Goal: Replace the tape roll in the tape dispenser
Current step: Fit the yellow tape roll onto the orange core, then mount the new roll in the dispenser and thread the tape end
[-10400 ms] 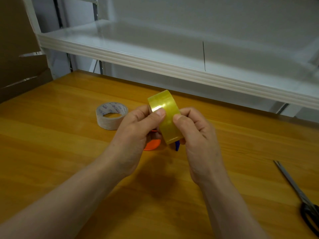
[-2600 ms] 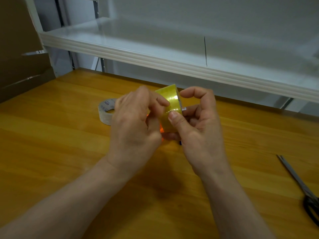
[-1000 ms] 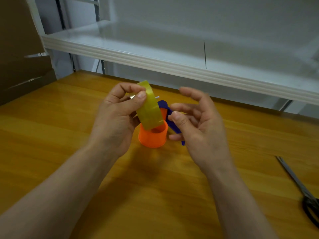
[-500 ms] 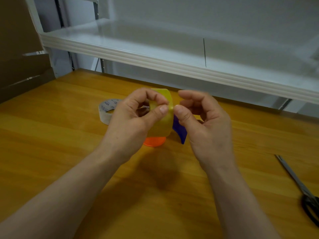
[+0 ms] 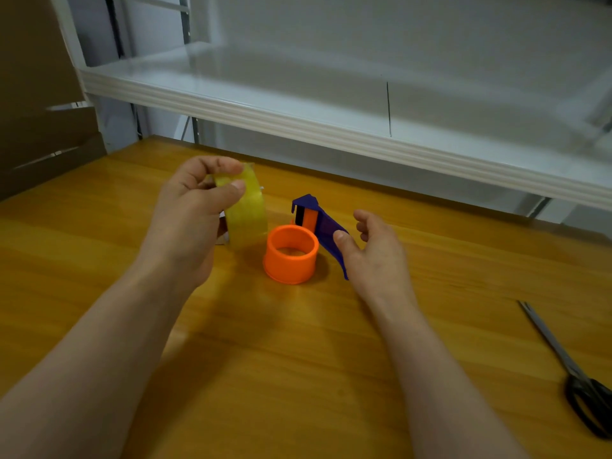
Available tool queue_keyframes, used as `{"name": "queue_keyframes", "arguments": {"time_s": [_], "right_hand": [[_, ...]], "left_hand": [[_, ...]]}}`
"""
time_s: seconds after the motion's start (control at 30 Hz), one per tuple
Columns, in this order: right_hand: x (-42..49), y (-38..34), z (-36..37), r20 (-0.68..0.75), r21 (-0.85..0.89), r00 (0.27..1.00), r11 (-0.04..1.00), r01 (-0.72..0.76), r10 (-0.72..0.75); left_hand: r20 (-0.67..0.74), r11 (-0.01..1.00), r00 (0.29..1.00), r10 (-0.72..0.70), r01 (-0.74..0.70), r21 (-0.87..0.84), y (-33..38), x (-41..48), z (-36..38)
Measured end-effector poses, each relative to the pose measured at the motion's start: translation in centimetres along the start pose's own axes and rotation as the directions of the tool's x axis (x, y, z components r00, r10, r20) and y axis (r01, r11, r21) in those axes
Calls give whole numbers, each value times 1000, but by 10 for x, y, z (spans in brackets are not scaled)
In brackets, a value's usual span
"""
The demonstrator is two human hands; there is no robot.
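Note:
My left hand [image 5: 188,220] pinches a yellow clear tape roll [image 5: 248,210] between thumb and fingers and holds it upright just above the wooden table [image 5: 298,359]. Right beside it the tape dispenser stands on the table. Its orange drum [image 5: 291,260] is bare, and its blue cutter body [image 5: 326,230] rises behind the drum. My right hand [image 5: 374,256] hovers at the dispenser's right side with its fingers apart and its thumb tip touching the blue body.
A sliver of a white tape roll [image 5: 222,226] shows behind my left hand. Black-handled scissors [image 5: 569,376] lie at the table's right edge. A white shelf [image 5: 298,124] overhangs the far side, and brown cardboard [image 5: 33,111] stands at the left.
Half a second ago both hands held the yellow roll over the dispenser. Now my left hand has carried it to the left, and my right hand has let go and dropped beside the blue body.

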State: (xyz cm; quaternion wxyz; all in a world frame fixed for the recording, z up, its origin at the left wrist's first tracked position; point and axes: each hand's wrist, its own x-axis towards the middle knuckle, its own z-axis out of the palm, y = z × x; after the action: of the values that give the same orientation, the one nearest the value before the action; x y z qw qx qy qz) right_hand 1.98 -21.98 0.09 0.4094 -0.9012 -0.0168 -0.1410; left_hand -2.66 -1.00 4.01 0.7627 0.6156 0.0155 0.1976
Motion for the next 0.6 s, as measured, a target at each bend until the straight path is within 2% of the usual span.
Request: {"name": "queue_keyframes", "arguments": {"time_s": [0.07, 0.13, 0.23, 0.33, 0.47, 0.6], "right_hand": [[2, -2, 2, 4, -19, 1000, 1000, -13, 13], [-1, -6, 0, -25, -50, 998, 998, 48, -49], [-9, -17, -5, -93, -32, 976, 980, 196, -198], [-13, -21, -3, -93, 5, 975, 979, 203, -201], [-12, -15, -7, -88, 49, 982, 984, 172, -167], [-15, -18, -11, -61, 79, 969, 967, 242, -237]], "left_hand": [[-4, 999, 1000, -16, 16, 28, -3, 1, -1], [-5, 996, 1000, 10, -10, 88, -7, 2, -2], [9, 958, 992, 128, -126, 257, -12, -1, 3], [86, 865, 969, 233, -247, 436, -15, -6, 13], [114, 828, 959, 261, -283, 485, -15, -10, 19], [53, 861, 969, 242, -240, 449, -9, -10, 17]]}}
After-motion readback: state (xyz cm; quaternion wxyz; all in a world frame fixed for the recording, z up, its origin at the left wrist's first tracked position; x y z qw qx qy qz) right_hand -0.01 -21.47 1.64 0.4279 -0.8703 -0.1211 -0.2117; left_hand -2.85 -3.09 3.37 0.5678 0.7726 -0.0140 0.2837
